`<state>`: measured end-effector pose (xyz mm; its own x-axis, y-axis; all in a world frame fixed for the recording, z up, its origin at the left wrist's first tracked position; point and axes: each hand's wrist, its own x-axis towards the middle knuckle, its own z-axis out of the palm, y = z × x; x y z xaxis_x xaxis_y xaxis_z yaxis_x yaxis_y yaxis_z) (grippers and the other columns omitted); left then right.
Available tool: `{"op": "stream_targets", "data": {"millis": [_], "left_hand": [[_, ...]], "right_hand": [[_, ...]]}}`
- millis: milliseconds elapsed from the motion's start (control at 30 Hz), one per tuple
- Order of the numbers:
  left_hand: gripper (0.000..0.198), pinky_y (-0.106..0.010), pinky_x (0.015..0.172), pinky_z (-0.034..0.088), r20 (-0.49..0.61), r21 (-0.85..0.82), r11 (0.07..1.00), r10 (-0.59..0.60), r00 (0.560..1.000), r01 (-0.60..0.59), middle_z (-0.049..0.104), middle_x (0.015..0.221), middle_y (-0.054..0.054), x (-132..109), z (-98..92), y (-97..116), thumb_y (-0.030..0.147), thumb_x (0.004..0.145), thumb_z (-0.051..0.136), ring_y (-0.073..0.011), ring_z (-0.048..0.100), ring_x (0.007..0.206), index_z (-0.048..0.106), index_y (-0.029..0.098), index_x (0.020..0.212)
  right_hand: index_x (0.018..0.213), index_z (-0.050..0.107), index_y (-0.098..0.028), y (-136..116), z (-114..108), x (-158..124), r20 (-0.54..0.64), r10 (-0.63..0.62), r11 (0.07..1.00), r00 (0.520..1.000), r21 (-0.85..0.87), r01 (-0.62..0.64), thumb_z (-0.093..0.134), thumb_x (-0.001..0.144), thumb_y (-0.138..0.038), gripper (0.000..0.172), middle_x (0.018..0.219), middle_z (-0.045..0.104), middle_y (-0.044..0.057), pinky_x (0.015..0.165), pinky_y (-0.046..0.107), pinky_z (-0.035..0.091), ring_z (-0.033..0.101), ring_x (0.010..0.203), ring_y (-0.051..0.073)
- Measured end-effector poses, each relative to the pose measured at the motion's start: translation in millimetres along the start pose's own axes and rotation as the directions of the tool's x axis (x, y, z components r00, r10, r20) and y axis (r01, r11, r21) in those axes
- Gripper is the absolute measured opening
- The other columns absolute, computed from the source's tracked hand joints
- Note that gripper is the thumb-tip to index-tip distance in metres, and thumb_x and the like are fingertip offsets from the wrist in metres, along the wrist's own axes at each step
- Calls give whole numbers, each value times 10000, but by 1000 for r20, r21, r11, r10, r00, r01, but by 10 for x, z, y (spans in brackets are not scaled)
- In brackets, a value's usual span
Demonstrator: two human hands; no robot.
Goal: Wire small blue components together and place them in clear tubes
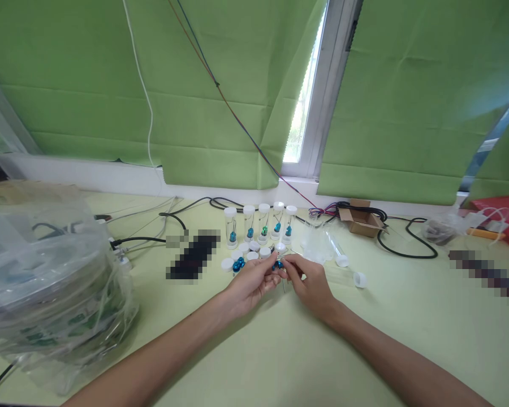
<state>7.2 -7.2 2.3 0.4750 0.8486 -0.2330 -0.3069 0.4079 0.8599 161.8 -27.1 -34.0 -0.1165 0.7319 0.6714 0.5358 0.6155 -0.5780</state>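
My left hand [252,282] and my right hand [311,282] meet over the table, fingers pinched around a small shiny blue metallic part [278,264]. Its exact kind is too small to make out, and fingertips cover some of it. A thin metal piece [284,286] shows just below the fingers. Left of my left hand lie more shiny blue parts [238,264] among several white caps [227,264]. Behind them stands a row of clear capped tubes [249,226], each with a coloured piece and thin wire inside. A clear tube [334,244] lies beyond my right hand, near a white cap [359,279].
Bagged spools [59,294] fill the left side of the table [254,367]. A blurred-out dark object [194,254] lies left of the caps. Black cables [407,249] and an open cardboard box [358,219] sit at the back. Red plastic [503,217] lies far right.
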Motion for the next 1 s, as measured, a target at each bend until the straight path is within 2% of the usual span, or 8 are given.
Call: {"op": "stream_targets", "data": {"millis": [200, 533, 733, 1000], "left_hand": [[263, -95, 447, 438, -46, -27, 1000, 1, 999, -2, 637, 637, -51, 3, 11, -2, 307, 869, 662, -26, 461, 454, 622, 93, 721], [214, -93, 475, 479, -57, -62, 998, 22, 998, -25, 640, 654, -62, 29, -16, 2, 250, 875, 653, -38, 514, 485, 656, 71, 757], [227, -96, 470, 482, -87, -78, 997, 14, 996, -21, 637, 635, -65, -5, 26, 34, 212, 919, 582, -39, 522, 471, 654, 67, 760], [219, -97, 477, 491, -68, -92, 995, 31, 997, -37, 646, 636, -66, 10, 10, 19, 200, 920, 575, -43, 539, 478, 661, 68, 768]], "right_hand": [[877, 634, -182, -5, -7, 3, 7, -48, 998, 999, -32, 49, 444, 968, -224, 216, 687, 622, 8, 574, 229, 414, 520, 551, 118], [1009, 681, -166, 13, 3, -13, -20, -106, 993, 994, -49, 105, 483, 930, -172, 214, 673, 662, 11, 521, 227, 416, 515, 506, 114], [1053, 691, -155, 6, 3, -18, -15, -71, 997, 997, -23, 71, 483, 924, -176, 246, 662, 671, 16, 531, 236, 440, 546, 504, 119], [1065, 688, -169, 21, 11, -34, -18, -52, 998, 998, -29, 52, 479, 932, -191, 249, 648, 667, 6, 536, 232, 453, 568, 506, 121]]}}
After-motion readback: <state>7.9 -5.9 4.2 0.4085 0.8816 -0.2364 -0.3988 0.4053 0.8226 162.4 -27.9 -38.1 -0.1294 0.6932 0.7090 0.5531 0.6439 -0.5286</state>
